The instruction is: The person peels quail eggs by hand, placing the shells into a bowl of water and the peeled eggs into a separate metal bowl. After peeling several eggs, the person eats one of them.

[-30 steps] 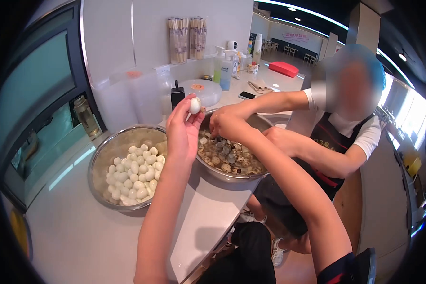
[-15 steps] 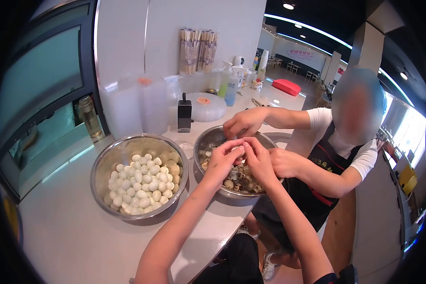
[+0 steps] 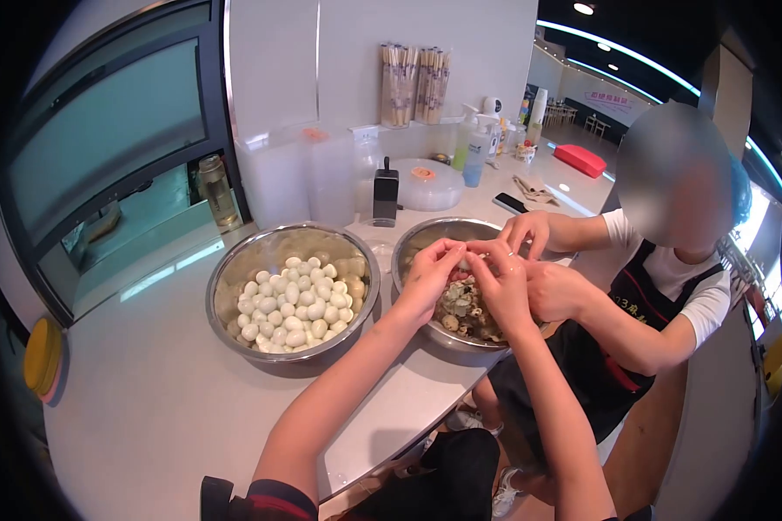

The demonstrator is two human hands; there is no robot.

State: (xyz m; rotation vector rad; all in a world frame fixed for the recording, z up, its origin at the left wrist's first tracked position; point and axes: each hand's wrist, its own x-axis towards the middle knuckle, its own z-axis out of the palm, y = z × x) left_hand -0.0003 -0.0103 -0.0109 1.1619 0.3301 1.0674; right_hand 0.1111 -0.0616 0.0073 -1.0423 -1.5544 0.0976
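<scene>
My left hand (image 3: 434, 273) and my right hand (image 3: 500, 271) meet over the right steel bowl (image 3: 421, 236), fingertips pinched together. Between them is a small quail egg, mostly hidden by the fingers. Below, this bowl holds speckled quail eggs (image 3: 450, 322) and loose broken shell (image 3: 465, 300). To the left of my forearm stands another steel bowl (image 3: 220, 304), with many peeled white eggs (image 3: 294, 295) in it. A co-worker's hands (image 3: 554, 291) are close beside my right hand, over the far right side of the shell bowl; what they hold is hidden.
Behind the bowls stand a black device (image 3: 385, 195), a clear round plastic container (image 3: 430, 187) and pump bottles (image 3: 475, 156). A phone (image 3: 510, 203) and a red case (image 3: 580, 160) lie further right. A co-worker in a black apron (image 3: 639, 295) stands at the counter's right edge.
The view has swung left, so the bowls sit further right. My hands stay pinched together over the shell bowl. The co-worker's far hand has drawn back from the bowl's middle towards their other hand.
</scene>
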